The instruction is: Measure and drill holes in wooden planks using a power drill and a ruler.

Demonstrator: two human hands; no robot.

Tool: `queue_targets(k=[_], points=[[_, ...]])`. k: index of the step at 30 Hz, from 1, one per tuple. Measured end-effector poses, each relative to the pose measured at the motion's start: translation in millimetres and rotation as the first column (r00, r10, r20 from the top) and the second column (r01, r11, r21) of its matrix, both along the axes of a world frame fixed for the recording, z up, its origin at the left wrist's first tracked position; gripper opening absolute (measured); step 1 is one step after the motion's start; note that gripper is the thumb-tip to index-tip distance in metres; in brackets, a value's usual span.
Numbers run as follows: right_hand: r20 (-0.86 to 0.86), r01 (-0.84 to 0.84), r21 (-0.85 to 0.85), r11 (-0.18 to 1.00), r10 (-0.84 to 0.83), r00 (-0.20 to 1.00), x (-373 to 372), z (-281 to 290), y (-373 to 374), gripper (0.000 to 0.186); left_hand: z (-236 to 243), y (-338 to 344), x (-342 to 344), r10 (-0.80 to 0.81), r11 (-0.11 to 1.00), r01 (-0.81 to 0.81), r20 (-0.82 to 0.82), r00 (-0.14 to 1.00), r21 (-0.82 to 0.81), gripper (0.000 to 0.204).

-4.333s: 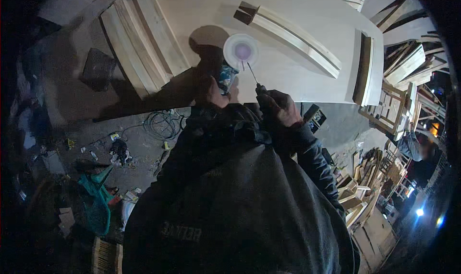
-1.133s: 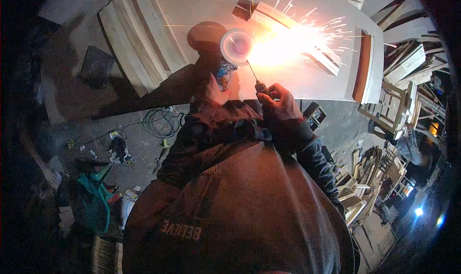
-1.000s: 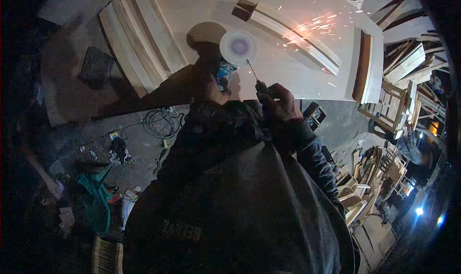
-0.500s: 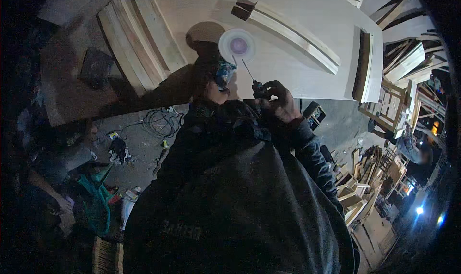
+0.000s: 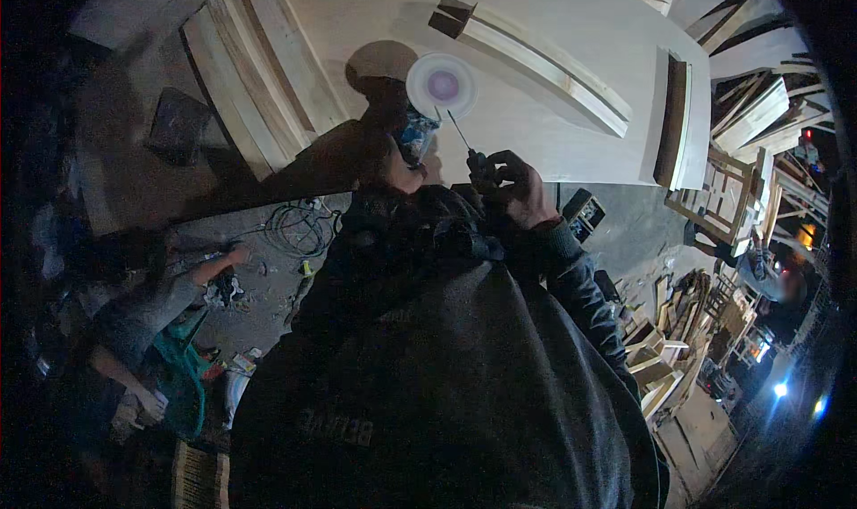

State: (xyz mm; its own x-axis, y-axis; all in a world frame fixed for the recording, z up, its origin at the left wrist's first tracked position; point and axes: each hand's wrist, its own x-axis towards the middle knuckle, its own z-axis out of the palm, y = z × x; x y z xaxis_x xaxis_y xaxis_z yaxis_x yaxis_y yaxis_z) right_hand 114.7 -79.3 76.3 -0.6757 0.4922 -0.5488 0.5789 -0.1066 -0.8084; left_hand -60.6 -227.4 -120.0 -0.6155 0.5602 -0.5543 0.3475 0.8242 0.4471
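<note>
My right hand (image 5: 528, 195) is closed, its fingers around a dark tool (image 5: 480, 162) with a long thin metal shaft that points up and away over the table. To its left, my left hand (image 5: 403, 171) is closed around a blue, glossy thing (image 5: 416, 139) whose kind I cannot make out. A short thin tip shows beyond the blue thing. Just past both hands, a round whitish dish (image 5: 420, 91) with a purple middle rests on the pale table (image 5: 527, 156). The tool's shaft ends close to the dish's near rim.
Wooden boards (image 5: 254, 85) lie at the table's left, near a dark block (image 5: 178, 127). Long wooden strips (image 5: 544, 67) and another piece (image 5: 676, 125) lie farther right. A coiled cable (image 5: 299, 228) is on the floor. Another person (image 5: 147, 317) is at left; scrap wood (image 5: 665, 348) is piled right.
The person at the left has leaned in and stretched an arm toward the floor beside the cable. My hands have hardly moved.
</note>
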Motion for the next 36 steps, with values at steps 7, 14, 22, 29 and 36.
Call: queue_targets(k=[7,14,22,29,36], points=[[0.034,0.009,-0.005,1.000,-0.009,0.999,-8.0,23.7,-3.9,0.029,-21.9,-11.9,10.6,0.047,0.973,-0.010,-0.154,0.987,0.229,0.122],[0.054,-0.059,0.154,0.986,0.051,0.997,-4.1,17.2,-4.1,0.032,-0.3,-5.7,-1.3,0.003,0.983,-0.011,0.043,0.999,0.185,0.121],[0.078,-0.053,0.076,0.996,0.047,0.996,-9.3,15.7,-7.6,0.034,-65.9,-17.1,-5.6,0.058,0.983,-0.036,0.116,0.992,-0.181,0.125],[0.063,0.050,0.069,0.996,-0.055,0.996,-4.5,13.8,-9.8,0.032,-13.2,3.5,1.2,0.125,0.989,-0.114,0.118,0.985,-0.095,0.123],[-0.063,0.121,0.072,0.990,-0.116,0.991,1.7,2.2,-10.1,0.034,-4.6,-4.1,12.8,0.049,0.983,-0.041,-0.041,0.998,0.181,0.119]])
